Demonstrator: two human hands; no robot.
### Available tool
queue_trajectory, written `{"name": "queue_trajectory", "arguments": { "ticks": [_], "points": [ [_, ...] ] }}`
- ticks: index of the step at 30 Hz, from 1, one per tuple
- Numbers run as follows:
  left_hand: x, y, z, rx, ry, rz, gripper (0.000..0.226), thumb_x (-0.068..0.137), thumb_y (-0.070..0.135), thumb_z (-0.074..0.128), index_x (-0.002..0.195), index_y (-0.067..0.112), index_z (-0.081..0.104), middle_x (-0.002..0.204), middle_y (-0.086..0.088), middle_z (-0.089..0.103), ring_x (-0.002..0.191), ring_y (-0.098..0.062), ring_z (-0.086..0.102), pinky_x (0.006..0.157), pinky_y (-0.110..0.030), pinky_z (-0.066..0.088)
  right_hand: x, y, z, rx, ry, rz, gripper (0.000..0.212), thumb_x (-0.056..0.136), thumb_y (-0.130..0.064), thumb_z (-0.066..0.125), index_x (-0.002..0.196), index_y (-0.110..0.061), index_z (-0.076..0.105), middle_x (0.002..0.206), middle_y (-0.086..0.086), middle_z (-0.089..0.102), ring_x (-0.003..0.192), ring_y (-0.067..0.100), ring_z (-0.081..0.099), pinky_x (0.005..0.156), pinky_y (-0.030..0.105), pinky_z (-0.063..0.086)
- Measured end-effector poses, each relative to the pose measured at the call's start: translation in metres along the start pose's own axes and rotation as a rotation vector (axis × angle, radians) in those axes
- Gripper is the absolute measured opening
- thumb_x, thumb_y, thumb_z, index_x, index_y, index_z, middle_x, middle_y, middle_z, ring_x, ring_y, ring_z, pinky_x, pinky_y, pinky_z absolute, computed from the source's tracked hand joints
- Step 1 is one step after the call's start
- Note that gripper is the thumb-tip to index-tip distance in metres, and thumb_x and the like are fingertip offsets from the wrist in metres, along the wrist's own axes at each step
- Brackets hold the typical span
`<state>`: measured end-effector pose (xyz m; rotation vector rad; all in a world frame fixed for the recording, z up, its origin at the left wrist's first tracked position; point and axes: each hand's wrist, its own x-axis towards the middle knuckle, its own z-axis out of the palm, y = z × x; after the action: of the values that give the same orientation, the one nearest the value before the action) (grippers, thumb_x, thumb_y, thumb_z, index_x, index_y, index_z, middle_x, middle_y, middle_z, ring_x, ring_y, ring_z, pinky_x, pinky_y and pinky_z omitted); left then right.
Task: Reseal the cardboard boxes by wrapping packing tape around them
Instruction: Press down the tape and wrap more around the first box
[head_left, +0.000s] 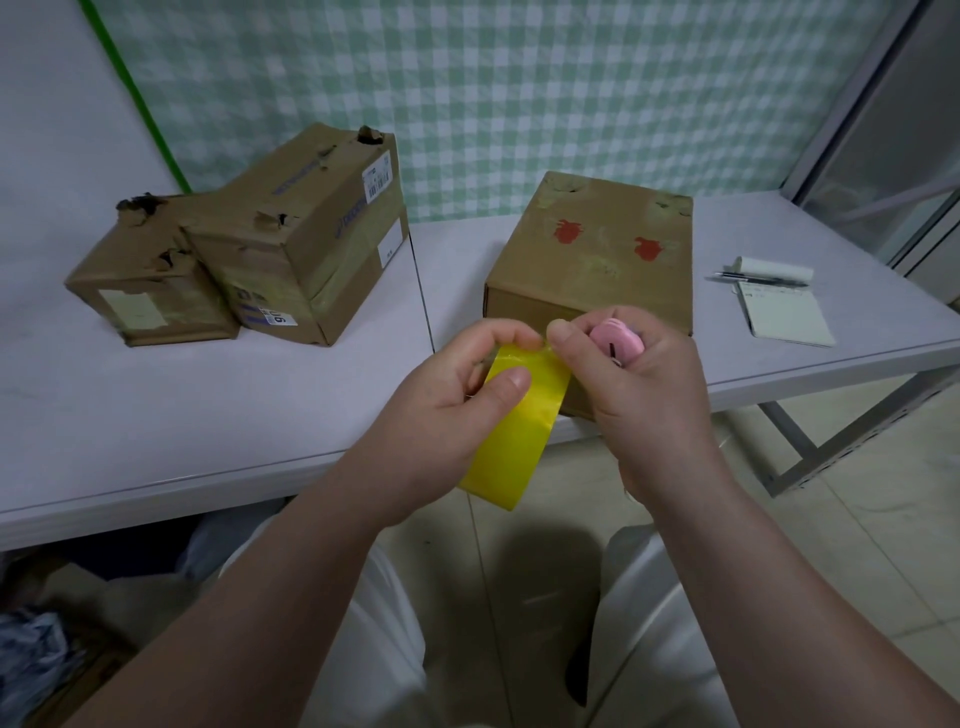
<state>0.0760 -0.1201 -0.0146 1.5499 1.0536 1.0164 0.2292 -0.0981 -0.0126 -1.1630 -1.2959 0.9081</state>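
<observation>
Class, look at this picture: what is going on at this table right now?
A person's left hand holds a yellow tape roll, while the right hand, gripping a small pink tool, picks at the tape's end. No yellow tape is on the box in front yet. Two battered boxes sit on the table's left.

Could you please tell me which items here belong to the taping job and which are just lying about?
For the job: yellow tape roll, pink tool, box with red marks, low torn box, tilted torn box.
Lying about: notepad, pen, white paper roll.
</observation>
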Motion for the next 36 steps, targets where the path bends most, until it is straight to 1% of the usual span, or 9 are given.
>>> {"name": "queue_trajectory", "arguments": {
  "ticks": [4, 9, 11, 14, 16, 19, 24, 31, 36],
  "points": [
    [0.000, -0.002, -0.001, -0.034, 0.000, -0.001, 0.020, 0.086, 0.034, 0.049, 0.104, 0.039, 0.056, 0.087, 0.005, 0.065, 0.078, -0.013, 0.059, 0.067, -0.030, 0.050, 0.002, 0.001, -0.001, -0.126, 0.030, -0.056, 0.024, 0.080, -0.028, 0.076, 0.061, -0.026, 0.063, 0.055, -0.015, 0.056, 0.056, 0.000, 0.048, 0.056, 0.022, 0.041],
    [-0.001, -0.003, -0.002, -0.047, 0.050, -0.002, 0.021, 0.086, 0.032, 0.051, 0.104, 0.041, 0.046, 0.083, -0.015, 0.065, 0.070, -0.023, 0.060, 0.060, -0.033, 0.050, 0.002, 0.000, 0.006, -0.250, 0.071, -0.059, 0.020, 0.077, -0.030, 0.078, 0.063, -0.024, 0.065, 0.060, -0.008, 0.062, 0.061, 0.009, 0.057, 0.062, 0.034, 0.053],
    [-0.001, -0.005, -0.006, -0.031, 0.076, -0.010, 0.021, 0.086, 0.032, 0.053, 0.101, 0.045, 0.046, 0.082, -0.015, 0.065, 0.068, -0.022, 0.060, 0.058, -0.034, 0.049, 0.005, -0.001, 0.008, -0.332, 0.054, -0.058, 0.015, 0.077, -0.035, 0.077, 0.075, -0.029, 0.064, 0.064, -0.009, 0.060, 0.065, 0.006, 0.055, 0.060, 0.017, 0.046],
    [-0.001, -0.007, -0.014, 0.037, 0.140, -0.031, 0.022, 0.094, 0.024, 0.055, 0.102, 0.041, 0.045, 0.077, -0.006, 0.068, 0.065, -0.018, 0.061, 0.055, -0.030, 0.050, 0.013, -0.001, 0.008, -0.421, 0.027, 0.010, 0.041, 0.076, -0.039, 0.077, 0.110, -0.028, 0.057, 0.088, -0.014, 0.055, 0.075, 0.000, 0.051, 0.058, -0.002, 0.035],
    [0.001, -0.011, -0.023, 0.130, 0.223, -0.047, 0.023, 0.094, 0.019, 0.055, 0.104, 0.035, 0.043, 0.074, -0.003, 0.068, 0.062, -0.014, 0.059, 0.054, -0.028, 0.049, 0.016, 0.004, 0.012, -0.422, -0.034, 0.038, 0.035, 0.080, -0.034, 0.074, 0.104, -0.025, 0.051, 0.086, -0.016, 0.053, 0.071, -0.003, 0.050, 0.055, 0.002, 0.036],
    [0.006, -0.023, -0.038, 0.367, 0.342, -0.056, 0.029, 0.087, 0.029, 0.059, 0.109, 0.034, 0.039, 0.080, -0.007, 0.068, 0.071, -0.024, 0.062, 0.063, -0.039, 0.052, 0.017, 0.017, 0.027, -0.406, -0.192, 0.149, 0.020, 0.086, -0.020, 0.062, 0.100, -0.020, 0.046, 0.084, -0.010, 0.053, 0.072, 0.009, 0.052, 0.056, 0.022, 0.040],
    [0.017, -0.050, -0.064, 0.854, 0.434, -0.123, 0.038, 0.089, 0.021, 0.059, 0.122, 0.018, 0.041, 0.088, -0.002, 0.055, 0.090, -0.031, 0.055, 0.065, -0.033, 0.031, 0.017, 0.042, 0.058, -0.345, -0.317, 0.310, 0.013, 0.085, -0.012, 0.052, 0.093, -0.021, 0.046, 0.091, 0.003, 0.058, 0.090, 0.034, 0.063, 0.076, 0.044, 0.052],
    [0.023, -0.074, -0.072, 1.035, 0.429, -0.222, 0.037, 0.086, 0.028, 0.064, 0.117, 0.019, 0.046, 0.109, -0.007, 0.063, 0.100, -0.032, 0.058, 0.073, -0.036, 0.040, 0.029, 0.063, 0.091, -0.392, -0.348, 0.376, 0.007, 0.081, -0.016, 0.058, 0.088, -0.018, 0.056, 0.096, 0.010, 0.064, 0.089, 0.034, 0.064, 0.078, 0.045, 0.055],
    [0.025, -0.078, -0.073, 0.974, 0.450, -0.226, 0.037, 0.083, 0.029, 0.069, 0.113, 0.018, 0.051, 0.106, -0.003, 0.062, 0.100, -0.027, 0.057, 0.077, -0.036, 0.042, 0.028, 0.066, 0.098, -0.315, -0.476, 0.324, 0.015, 0.074, -0.013, 0.056, 0.074, -0.021, 0.044, 0.076, 0.001, 0.051, 0.073, 0.021, 0.044, 0.068, 0.035, 0.036]
  ]
}}
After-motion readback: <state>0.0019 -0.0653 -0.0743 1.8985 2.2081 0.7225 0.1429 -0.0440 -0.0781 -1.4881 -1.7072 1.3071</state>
